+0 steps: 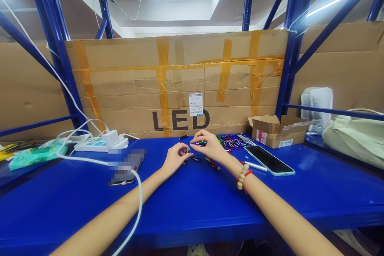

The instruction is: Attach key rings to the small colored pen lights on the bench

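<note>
Both my hands meet over the blue shelf top (192,204), just in front of the cardboard sheet marked LED (180,84). My right hand (210,145) pinches a small green pen-like piece (200,143) between thumb and fingers. My left hand (175,157) is closed on a small dark part (186,151) held close to the green piece. A dark small part (196,159) and a red pen-like piece (213,163) lie on the shelf right under my hands. A bead bracelet (242,176) sits on my right wrist.
A pile of coloured pen-like pieces (232,141) lies right of my hands, beside an open cardboard box (277,130) and a face-up phone (268,160). On the left are a power strip with charger (103,142), a white cable (136,204) and another phone (124,176).
</note>
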Demonstrator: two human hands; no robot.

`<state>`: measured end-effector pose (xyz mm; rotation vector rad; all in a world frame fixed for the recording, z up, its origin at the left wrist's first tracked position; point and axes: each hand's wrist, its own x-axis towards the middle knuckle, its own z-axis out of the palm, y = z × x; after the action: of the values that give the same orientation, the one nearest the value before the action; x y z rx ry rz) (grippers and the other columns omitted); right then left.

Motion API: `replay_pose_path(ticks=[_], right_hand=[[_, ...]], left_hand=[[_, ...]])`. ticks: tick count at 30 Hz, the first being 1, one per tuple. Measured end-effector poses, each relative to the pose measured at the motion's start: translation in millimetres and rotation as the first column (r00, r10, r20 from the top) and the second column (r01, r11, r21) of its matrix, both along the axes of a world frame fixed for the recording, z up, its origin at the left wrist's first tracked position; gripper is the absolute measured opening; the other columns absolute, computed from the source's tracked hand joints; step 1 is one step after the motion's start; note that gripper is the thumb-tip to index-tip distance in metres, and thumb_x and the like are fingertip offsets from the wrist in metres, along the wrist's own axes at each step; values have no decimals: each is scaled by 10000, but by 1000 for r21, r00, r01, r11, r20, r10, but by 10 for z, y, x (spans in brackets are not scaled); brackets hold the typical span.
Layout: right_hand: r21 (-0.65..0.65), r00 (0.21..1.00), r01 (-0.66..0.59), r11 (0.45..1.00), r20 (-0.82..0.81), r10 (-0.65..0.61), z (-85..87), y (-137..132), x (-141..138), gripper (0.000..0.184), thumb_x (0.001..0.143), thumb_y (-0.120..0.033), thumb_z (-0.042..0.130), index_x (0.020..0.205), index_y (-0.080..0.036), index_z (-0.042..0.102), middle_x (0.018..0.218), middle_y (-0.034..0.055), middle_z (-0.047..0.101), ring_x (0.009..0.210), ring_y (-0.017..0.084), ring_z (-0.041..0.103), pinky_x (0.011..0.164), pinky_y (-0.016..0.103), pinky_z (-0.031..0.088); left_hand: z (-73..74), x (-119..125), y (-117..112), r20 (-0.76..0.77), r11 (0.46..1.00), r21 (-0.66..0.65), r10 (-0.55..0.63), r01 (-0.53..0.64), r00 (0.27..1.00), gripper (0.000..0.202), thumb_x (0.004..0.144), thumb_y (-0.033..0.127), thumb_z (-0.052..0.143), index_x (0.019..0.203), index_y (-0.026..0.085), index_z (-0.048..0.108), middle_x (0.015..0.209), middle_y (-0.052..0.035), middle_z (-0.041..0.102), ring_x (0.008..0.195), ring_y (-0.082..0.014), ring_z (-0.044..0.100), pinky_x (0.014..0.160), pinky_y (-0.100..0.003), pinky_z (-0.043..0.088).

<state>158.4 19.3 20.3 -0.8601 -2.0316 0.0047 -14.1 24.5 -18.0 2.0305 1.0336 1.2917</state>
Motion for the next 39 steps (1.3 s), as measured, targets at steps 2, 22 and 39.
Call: replay_pose_path(ticks=[2,22,39], right_hand=[[47,998,-54,997,13,53,-40,11,-45,115,756,-265,633,796,-193,713,848,38,618,803,140,566,730,265,425],[-62,998,-62,996,18,63,-62,40,-5,149,778,-306,593,797,-175,661,842,28,626,731,112,578,687,231,449],[-288,821,503,814,453,-347,86,72,471,270,757,-480,549,766,-253,694,769,-10,699,724,153,620,568,227,373]], left_hand=[[-10,3,9,21,1000,-14,-15,15,1000,322,640,426,656,795,158,568,716,15,509,532,-95,544,398,-202,481],[-8,3,4,98,996,-88,1,8,995,299,635,392,660,790,148,581,627,15,568,509,-110,581,403,-200,485],[-4,-19,-12,-16,988,-90,127,-128,992,322,705,471,576,814,168,570,556,5,569,520,-136,582,409,-196,438]])
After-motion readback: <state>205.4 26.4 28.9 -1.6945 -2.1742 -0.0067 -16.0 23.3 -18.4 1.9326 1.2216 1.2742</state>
